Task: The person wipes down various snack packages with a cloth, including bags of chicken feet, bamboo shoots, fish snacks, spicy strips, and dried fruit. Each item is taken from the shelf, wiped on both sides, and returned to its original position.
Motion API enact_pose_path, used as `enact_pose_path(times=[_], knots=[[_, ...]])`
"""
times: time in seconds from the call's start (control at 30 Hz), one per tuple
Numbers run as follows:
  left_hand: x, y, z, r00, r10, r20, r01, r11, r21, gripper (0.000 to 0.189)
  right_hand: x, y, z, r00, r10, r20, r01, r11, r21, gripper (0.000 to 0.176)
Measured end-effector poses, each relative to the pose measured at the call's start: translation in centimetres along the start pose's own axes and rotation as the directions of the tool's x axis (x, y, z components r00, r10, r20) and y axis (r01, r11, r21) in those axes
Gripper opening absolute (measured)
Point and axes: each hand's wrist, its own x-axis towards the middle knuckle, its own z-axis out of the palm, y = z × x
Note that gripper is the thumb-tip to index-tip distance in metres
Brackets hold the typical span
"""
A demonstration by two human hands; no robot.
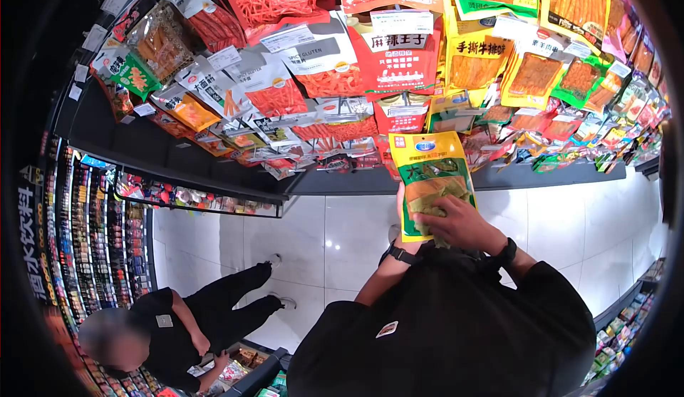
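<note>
**Q:** how are you holding that yellow-and-green packet?

**Me:** it's right in front of me, upright with its front facing me, just off the near edge of the snack display (214, 135). My left hand (401, 203) is at its left edge, mostly behind it, so I can't tell how those fingers are set. My right hand (459, 222) has its fingers bent over the lower front of the packet (425, 153). Thumb's hidden, so no clue if it's a real pinch. Can't tell if the green stuff under them is print or something loose, either.

**Q:** tips?

**Me:** imo let the back hand take the weight and keep the front fingers light so the pack doesn't crumple. I'd hold it level too, and clear of the hanging bags.

**Q:** anything in the way?

**Me:** snack bags (402, 55) crowd the far side, so the top edge could snag. Another person (182, 333) is over on the left, well apart from me. Shelves (96, 233) fill the far left, and there's pale tiled floor (285, 226) between.
</note>
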Motion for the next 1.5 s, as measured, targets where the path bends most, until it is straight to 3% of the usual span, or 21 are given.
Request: enact_pose_path(times=[0.1, 0.17, 0.3, 0.33, 0.37, 0.43, 0.47, 0.57, 0.7, 0.77, 0.9, 0.93, 0.97, 1.1, 1.13, 1.2, 1.27, 1.3, 1.37, 1.43, 1.5], knots=[[0.2, -0.2, -2.1, 0.994, -0.027, 0.101, 0.023, 0.999, 0.041, 0.078, 0.3, 1.8, 0.1, 0.989, 0.128, -0.073, -0.127, 0.992, 0.009, 0.048], [-0.5, -0.7, 1.1, 0.994, -0.095, -0.046, 0.095, 0.995, 0.007, 0.084, 0.5, 3.3, 0.0, 0.892, 0.434, -0.129, -0.406, 0.893, 0.195, 0.049], [0.4, -3.2, -2.2, 0.972, -0.202, -0.117, 0.233, 0.852, 0.469, 0.088, -0.1, 5.2, 1.9, 0.884, 0.451, -0.125, -0.335, 0.797, 0.503, 0.058], [1.3, -3.4, -2.1, 0.989, 0.126, 0.083, -0.141, 0.572, 0.808, 0.082, -0.3, 5.3, 2.4, 0.870, 0.489, -0.052, -0.340, 0.675, 0.655, 0.062], [1.4, -3.3, -2.2, 0.988, 0.131, 0.082, -0.143, 0.572, 0.808, 0.082, -0.7, 5.4, 2.7, 0.873, 0.486, -0.050, -0.339, 0.675, 0.655, 0.062], [1.0, -2.9, 0.4, 0.943, 0.239, 0.232, -0.234, -0.019, 0.972, 0.085, -0.9, 4.9, 2.2, 0.800, 0.592, 0.092, -0.202, 0.123, 0.972, 0.059], [0.9, -2.9, 1.1, 0.936, 0.240, 0.257, -0.212, -0.196, 0.957, 0.093, -1.1, 4.8, 1.7, 0.802, 0.592, 0.074, -0.230, 0.191, 0.954, 0.052], [0.6, -2.6, 2.3, 0.932, 0.188, 0.308, -0.252, -0.274, 0.928, 0.093, -1.1, 3.9, 0.0, 0.758, 0.640, 0.126, -0.349, 0.235, 0.907, 0.040], [-0.6, 0.2, 2.2, 0.944, 0.108, 0.313, -0.300, -0.119, 0.947, 0.085, -1.8, 4.7, -0.9, 0.754, 0.657, -0.012, -0.268, 0.325, 0.907, 0.033], [-0.7, 1.9, -1.0, 0.948, 0.309, -0.071, -0.118, 0.552, 0.825, 0.067, -2.7, 4.7, -1.7, 0.778, 0.626, -0.044, -0.225, 0.344, 0.912, 0.031], [-1.1, 3.3, -6.7, 0.978, 0.155, -0.142, -0.039, 0.798, 0.601, 0.049, -2.8, 3.5, -2.7, 0.794, 0.606, 0.048, -0.105, 0.059, 0.993, 0.040], [-2.1, 3.0, -6.8, 0.988, -0.064, -0.139, 0.107, 0.938, 0.330, 0.047, -2.9, 3.9, -2.4, 0.792, 0.604, 0.087, -0.150, 0.054, 0.987, 0.042], [-2.8, 3.0, -6.9, 0.960, -0.270, -0.070, 0.273, 0.961, 0.035, 0.048, -2.7, 4.1, -2.0, 0.791, 0.605, 0.088, -0.152, 0.054, 0.987, 0.042], [-4.2, 1.4, -1.5, 0.977, -0.200, -0.081, 0.196, 0.979, -0.046, 0.057, -1.3, 4.3, -0.7, 0.698, 0.715, -0.024, -0.230, 0.256, 0.939, 0.044], [-4.0, 1.3, 0.3, 0.971, -0.237, 0.034, 0.240, 0.956, -0.167, 0.057, -1.3, 4.4, -0.5, 0.675, 0.736, -0.055, -0.275, 0.319, 0.907, 0.045], [-4.0, 0.9, 1.6, 0.972, -0.230, 0.057, 0.236, 0.962, -0.137, 0.059, -1.3, 4.9, 0.3, 0.649, 0.756, -0.088, -0.322, 0.378, 0.868, 0.045], [-4.3, 0.7, 3.1, 0.973, -0.229, -0.001, 0.229, 0.972, 0.051, 0.061, -1.7, 5.6, 1.2, 0.577, 0.680, -0.452, -0.507, 0.732, 0.454, 0.045], [-4.3, 0.7, 2.9, 0.974, -0.226, -0.003, 0.226, 0.973, 0.048, 0.061, -1.4, 5.0, 0.5, 0.580, 0.680, -0.448, -0.508, 0.732, 0.453, 0.045], [-4.0, 0.6, 2.2, 0.965, -0.259, 0.040, 0.260, 0.965, -0.035, 0.061, -0.1, 3.6, -2.0, 0.591, 0.520, -0.616, -0.491, 0.838, 0.237, 0.044], [-3.6, 0.6, 3.9, 0.969, -0.246, 0.018, 0.247, 0.969, -0.013, 0.063, 0.5, 3.3, -2.4, 0.672, 0.430, -0.602, -0.448, 0.884, 0.131, 0.046], [-3.0, 0.4, 4.5, 0.939, -0.345, -0.003, 0.343, 0.934, -0.103, 0.065, 1.2, 2.8, -2.3, 0.842, 0.420, -0.338, -0.436, 0.900, 0.031, 0.048]])
